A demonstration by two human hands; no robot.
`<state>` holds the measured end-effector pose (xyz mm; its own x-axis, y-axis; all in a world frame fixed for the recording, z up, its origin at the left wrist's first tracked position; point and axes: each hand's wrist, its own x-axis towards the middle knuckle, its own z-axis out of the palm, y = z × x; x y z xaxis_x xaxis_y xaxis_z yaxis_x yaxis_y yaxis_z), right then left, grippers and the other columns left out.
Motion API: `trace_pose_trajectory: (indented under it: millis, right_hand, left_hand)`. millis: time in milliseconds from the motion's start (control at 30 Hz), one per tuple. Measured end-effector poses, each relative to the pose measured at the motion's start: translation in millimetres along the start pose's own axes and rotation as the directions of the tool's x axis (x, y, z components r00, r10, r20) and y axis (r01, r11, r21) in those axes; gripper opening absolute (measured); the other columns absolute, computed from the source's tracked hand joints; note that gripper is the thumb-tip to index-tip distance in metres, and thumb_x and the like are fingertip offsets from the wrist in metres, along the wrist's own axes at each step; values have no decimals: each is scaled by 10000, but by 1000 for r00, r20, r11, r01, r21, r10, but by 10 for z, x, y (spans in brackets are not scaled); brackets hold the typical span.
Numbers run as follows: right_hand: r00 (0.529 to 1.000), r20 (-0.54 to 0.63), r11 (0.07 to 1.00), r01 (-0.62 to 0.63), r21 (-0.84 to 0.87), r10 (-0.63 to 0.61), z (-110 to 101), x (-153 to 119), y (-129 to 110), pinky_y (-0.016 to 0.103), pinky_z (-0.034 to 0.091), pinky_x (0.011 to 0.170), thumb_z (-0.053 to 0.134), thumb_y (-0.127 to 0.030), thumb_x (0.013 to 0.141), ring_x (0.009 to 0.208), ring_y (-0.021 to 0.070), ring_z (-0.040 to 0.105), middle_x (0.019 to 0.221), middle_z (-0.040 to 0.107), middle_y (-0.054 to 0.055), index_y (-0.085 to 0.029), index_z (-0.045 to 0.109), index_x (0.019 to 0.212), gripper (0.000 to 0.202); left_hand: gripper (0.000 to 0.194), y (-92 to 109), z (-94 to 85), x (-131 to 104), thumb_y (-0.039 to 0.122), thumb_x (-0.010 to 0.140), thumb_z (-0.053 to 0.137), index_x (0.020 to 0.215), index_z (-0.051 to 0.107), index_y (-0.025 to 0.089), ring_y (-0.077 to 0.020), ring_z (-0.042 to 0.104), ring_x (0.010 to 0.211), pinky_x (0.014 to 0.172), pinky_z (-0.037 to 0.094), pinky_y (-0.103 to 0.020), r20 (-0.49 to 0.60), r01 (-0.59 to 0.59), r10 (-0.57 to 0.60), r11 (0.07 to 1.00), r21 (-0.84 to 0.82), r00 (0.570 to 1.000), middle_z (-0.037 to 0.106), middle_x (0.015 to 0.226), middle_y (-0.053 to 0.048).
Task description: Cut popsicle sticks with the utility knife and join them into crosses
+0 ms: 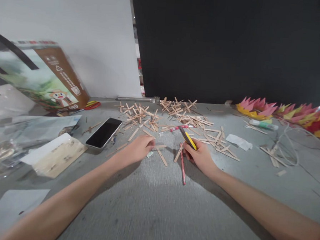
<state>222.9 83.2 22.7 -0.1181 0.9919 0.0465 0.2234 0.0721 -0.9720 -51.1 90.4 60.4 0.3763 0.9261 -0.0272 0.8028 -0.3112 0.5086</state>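
Head view: the left hand [140,148] is pinching a thin, pale wooden stick [160,146]; the right hand [201,157] is gripping a yellow-and-black plastic cutter [189,139] beside a slim pink pencil [183,170], perhaps pinching another stick [177,157]; beyond, many sticks [140,115] are lying crossed on the grey table [144,208], others loose.

Open strip of counter [155,213] nearest the camera, below the pink pencil [183,171], hand could pass there between the forearms. Beyond the pencil, piled wooden sticks [142,117] block low passage; phone [104,133] and paper bag [55,78] obstruct left of it, glue stick [263,125] and coiled cable [295,148] right.
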Motion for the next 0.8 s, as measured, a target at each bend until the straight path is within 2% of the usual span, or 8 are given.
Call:
trace_pose_trajectory:
  millis: [100,333,633,733,800]
  right_hand:
    - [1000,-28,999,10,-39,-11,4,11,36,256,328,449,655,-457,904,460,122,439,534,533,-45,-216,607,780,275]
    - [996,-75,988,36,-148,-48,-29,35,108,263,320,505,670,-423,889,495,127,445,551,529,-52,-203,627,775,252]
    - [999,-31,996,29,-83,-32,-16,27,123,241,308,476,639,-442,902,498,118,420,567,495,-65,-199,629,833,252]
    - [1000,-18,998,21,-56,-22,-8,10,72,237,307,464,643,-436,900,483,110,414,558,495,-70,-196,622,836,249]
    - [1000,-12,999,17,-40,-17,-1,-5,30,233,307,456,639,-433,905,469,104,408,542,491,-75,-197,610,828,250]
  left_hand:
    - [161,59,-72,-83,223,911,514,833,654,215,-187,610,714,628,364,-284,94,31,-30,999,-11,995,698,787,-23]
    - [229,25,-177,-124,370,900,544,898,700,203,-177,596,697,619,348,-270,186,83,-77,996,-24,979,710,798,-32]
    - [232,90,-236,-101,341,899,535,824,690,185,-165,581,677,614,328,-282,182,52,-55,998,17,982,707,783,-32]
    - [212,50,-252,-103,321,878,554,772,684,191,-159,563,639,587,313,-281,239,65,-71,997,32,968,682,724,-18]
    - [176,3,-266,-103,310,846,595,768,705,198,-157,561,628,572,310,-274,342,55,-53,998,4,938,673,692,-4]
